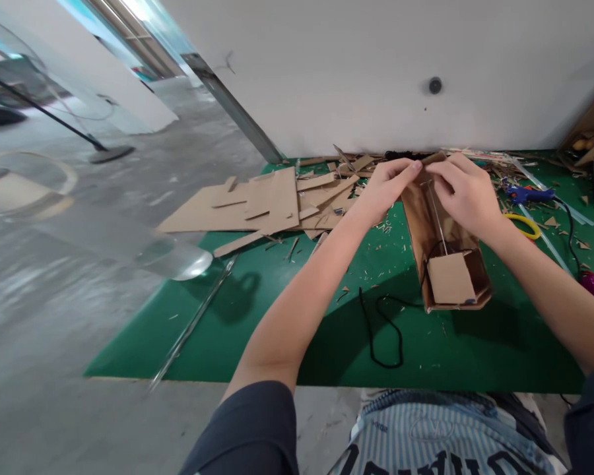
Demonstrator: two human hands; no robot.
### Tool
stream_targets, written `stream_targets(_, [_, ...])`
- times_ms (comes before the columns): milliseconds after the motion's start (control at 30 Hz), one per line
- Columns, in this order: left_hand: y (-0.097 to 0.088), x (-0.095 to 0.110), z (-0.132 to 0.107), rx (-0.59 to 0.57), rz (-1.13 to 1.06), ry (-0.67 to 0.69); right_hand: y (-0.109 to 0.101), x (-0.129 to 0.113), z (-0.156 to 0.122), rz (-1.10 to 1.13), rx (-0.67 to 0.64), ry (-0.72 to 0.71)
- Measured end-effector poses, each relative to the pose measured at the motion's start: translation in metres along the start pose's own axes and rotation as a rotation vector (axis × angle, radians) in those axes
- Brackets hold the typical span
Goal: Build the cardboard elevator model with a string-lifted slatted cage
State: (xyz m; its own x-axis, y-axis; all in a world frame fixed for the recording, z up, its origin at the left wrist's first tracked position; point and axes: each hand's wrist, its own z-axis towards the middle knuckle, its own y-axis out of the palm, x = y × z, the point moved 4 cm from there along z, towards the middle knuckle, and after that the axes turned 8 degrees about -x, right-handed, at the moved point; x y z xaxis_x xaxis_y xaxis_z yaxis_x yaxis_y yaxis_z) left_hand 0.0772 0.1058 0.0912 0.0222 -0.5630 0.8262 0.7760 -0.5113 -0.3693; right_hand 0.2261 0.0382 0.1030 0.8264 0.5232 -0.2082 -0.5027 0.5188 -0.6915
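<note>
A long open cardboard box lies on the green mat, its near end closed by a small square cardboard flap. My left hand is closed on the far end of the box, fingers pinched at its top edge. My right hand is closed there too, pinching at a thin stick that runs down inside the box. A black cord trails from the box across the mat toward me.
Flat cardboard sheets and offcuts lie at the mat's far left. A blue glue gun, yellow-handled scissors and clear glue sticks sit to the right. A metal ruler lies on the mat's left edge. A white wall stands behind.
</note>
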Motion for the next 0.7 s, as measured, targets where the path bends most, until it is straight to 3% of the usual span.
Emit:
stream_targets(133, [0.002,0.005,0.001,0.077,0.182,0.092,0.019,0.017,0.000,0.296,0.098,0.127])
stream_targets(267, [0.003,0.012,0.000,0.178,0.321,0.113,0.030,0.023,0.003,0.562,0.071,0.145])
stream_targets(533, [0.003,0.025,-0.003,0.160,0.387,0.153,-0.011,-0.002,0.009,0.257,0.068,0.086])
stream_targets(700, [0.003,0.025,-0.003,0.165,0.406,0.151,-0.017,0.000,0.012,0.215,-0.014,0.083])
